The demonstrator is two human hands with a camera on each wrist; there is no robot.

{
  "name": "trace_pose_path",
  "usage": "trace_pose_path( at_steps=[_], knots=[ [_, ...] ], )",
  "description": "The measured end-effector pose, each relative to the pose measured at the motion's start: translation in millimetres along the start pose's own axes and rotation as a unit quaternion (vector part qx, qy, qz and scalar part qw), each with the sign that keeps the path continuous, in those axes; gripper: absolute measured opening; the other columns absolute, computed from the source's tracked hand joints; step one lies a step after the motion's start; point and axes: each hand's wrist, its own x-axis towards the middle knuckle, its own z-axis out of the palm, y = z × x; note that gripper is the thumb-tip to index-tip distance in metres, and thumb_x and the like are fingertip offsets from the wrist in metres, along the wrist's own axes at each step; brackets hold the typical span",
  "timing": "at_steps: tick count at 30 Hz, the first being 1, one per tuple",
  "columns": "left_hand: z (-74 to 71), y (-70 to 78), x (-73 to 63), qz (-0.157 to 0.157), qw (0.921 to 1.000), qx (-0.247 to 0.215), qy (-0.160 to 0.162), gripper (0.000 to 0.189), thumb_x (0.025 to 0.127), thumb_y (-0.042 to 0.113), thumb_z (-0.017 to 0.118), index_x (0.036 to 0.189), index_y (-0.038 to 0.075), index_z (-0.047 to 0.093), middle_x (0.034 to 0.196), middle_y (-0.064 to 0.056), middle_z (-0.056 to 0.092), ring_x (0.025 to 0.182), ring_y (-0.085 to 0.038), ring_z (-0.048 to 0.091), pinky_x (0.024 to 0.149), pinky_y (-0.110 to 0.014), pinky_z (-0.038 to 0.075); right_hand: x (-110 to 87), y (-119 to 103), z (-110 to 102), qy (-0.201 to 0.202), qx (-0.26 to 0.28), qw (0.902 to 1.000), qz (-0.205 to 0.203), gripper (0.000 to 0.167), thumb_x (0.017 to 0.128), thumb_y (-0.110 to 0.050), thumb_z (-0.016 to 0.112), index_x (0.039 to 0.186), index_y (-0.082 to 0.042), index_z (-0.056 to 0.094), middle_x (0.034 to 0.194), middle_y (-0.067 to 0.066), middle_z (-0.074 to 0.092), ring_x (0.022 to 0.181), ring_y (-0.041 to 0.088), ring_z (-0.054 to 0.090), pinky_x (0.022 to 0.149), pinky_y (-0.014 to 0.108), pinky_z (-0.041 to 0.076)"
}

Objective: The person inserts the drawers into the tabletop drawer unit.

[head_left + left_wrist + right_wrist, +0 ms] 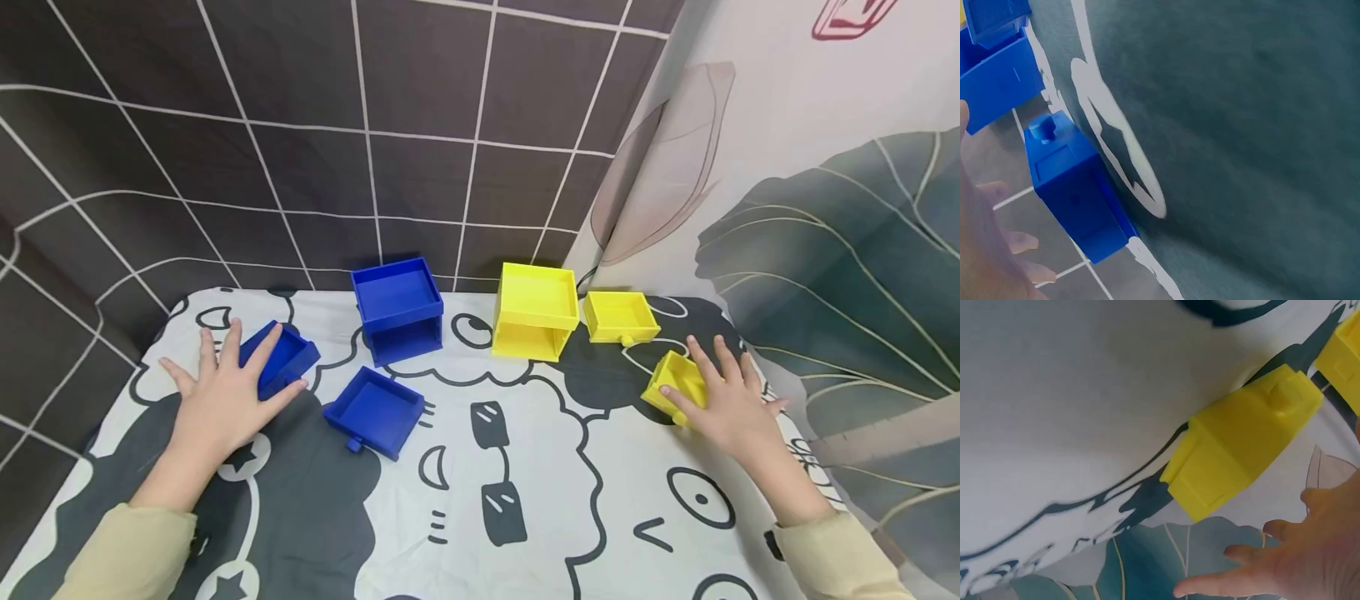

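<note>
In the head view my left hand [221,404] hovers with spread fingers at a small blue drawer [298,360], partly covering it. The left wrist view shows this drawer's knob and front [1063,150], with the fingers apart from it. On the right, my right hand [738,408] has its fingers spread beside a small yellow drawer [678,377]; thumb and index finger overlap its edge. In the right wrist view the yellow drawer [1247,434] sits tilted on the cloth, the fingers away from it. Neither hand grips anything.
A blue cabinet [401,304] with an open front stands at the back, a second blue drawer [375,412] before it. Right of it is a yellow cabinet [536,304], with another yellow drawer [621,312] alongside. A dark gridded curtain [300,167] hangs behind the patterned cloth [480,517].
</note>
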Motion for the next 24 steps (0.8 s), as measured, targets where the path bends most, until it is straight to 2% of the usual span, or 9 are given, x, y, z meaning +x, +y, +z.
trace_pose_path(
  at_steps=[3, 7, 10, 17, 19, 22, 24],
  knots=[
    [-0.3, 3.1, 3.4, 0.009, 0.9998, -0.008, 0.014, 0.094, 0.095, 0.065, 0.065, 0.168, 0.017, 0.028, 0.169, -0.040, 0.018, 0.151, -0.072, 0.011, 0.107, -0.098, -0.004, -1.9, -0.8, -1.1, 0.014, 0.025, 0.9996, -0.005, 0.095, 0.103, -0.065, 0.054, 0.172, -0.021, 0.006, 0.174, 0.032, 0.005, 0.152, 0.072, 0.006, 0.087, 0.106, 0.011],
    [-1.6, 8.0, 7.5, 0.017, 0.9988, -0.031, 0.034, 0.094, 0.095, 0.060, 0.068, 0.168, 0.016, 0.029, 0.169, -0.038, 0.020, 0.154, -0.068, 0.013, 0.111, -0.096, -0.002, -4.8, -3.1, -3.2, 0.035, 0.063, 0.9972, -0.018, 0.086, 0.107, -0.055, 0.052, 0.172, -0.017, 0.010, 0.173, 0.034, 0.011, 0.148, 0.072, 0.016, 0.096, 0.101, 0.020],
    [-3.1, 12.7, 11.4, 0.026, 0.9965, -0.057, 0.055, 0.092, 0.095, 0.056, 0.070, 0.167, 0.015, 0.032, 0.169, -0.037, 0.022, 0.156, -0.065, 0.012, 0.113, -0.094, -0.002, -6.4, -5.8, -5.6, 0.045, 0.103, 0.9933, -0.028, 0.077, 0.111, -0.048, 0.049, 0.171, -0.014, 0.014, 0.172, 0.035, 0.015, 0.148, 0.071, 0.020, 0.103, 0.096, 0.022],
    [-8.2, 28.9, 20.4, 0.061, 0.9872, -0.098, 0.110, 0.090, 0.093, 0.041, 0.076, 0.166, 0.009, 0.034, 0.171, -0.032, 0.025, 0.158, -0.057, 0.021, 0.124, -0.083, 0.009, -7.6, -11.8, -13.9, 0.054, 0.192, 0.9792, -0.039, 0.066, 0.115, -0.038, 0.042, 0.171, -0.014, 0.017, 0.170, 0.036, 0.020, 0.152, 0.066, 0.020, 0.110, 0.093, 0.017],
    [-8.7, 34.2, 22.9, 0.074, 0.9843, -0.108, 0.119, 0.090, 0.092, 0.038, 0.077, 0.165, 0.007, 0.035, 0.171, -0.030, 0.025, 0.158, -0.055, 0.023, 0.127, -0.079, 0.010, -7.7, -13.6, -16.2, 0.062, 0.212, 0.9745, -0.041, 0.064, 0.116, -0.036, 0.041, 0.171, -0.013, 0.019, 0.169, 0.036, 0.022, 0.150, 0.066, 0.024, 0.111, 0.091, 0.021],
    [-8.5, 42.8, 26.6, 0.089, 0.9807, -0.120, 0.126, 0.090, 0.091, 0.035, 0.079, 0.165, 0.007, 0.035, 0.172, -0.028, 0.026, 0.158, -0.054, 0.025, 0.130, -0.074, 0.012, -8.6, -16.7, -18.9, 0.074, 0.246, 0.9657, -0.039, 0.061, 0.116, -0.034, 0.040, 0.170, -0.011, 0.021, 0.169, 0.035, 0.025, 0.147, 0.065, 0.031, 0.115, 0.085, 0.026],
    [-8.5, 48.8, 28.9, 0.098, 0.9786, -0.128, 0.128, 0.089, 0.091, 0.034, 0.079, 0.165, 0.007, 0.036, 0.172, -0.028, 0.027, 0.157, -0.054, 0.027, 0.131, -0.073, 0.014, -9.9, -18.7, -19.7, 0.079, 0.266, 0.9601, -0.032, 0.060, 0.117, -0.033, 0.040, 0.170, -0.012, 0.022, 0.170, 0.032, 0.027, 0.146, 0.062, 0.035, 0.123, 0.074, 0.029]
  ],
)
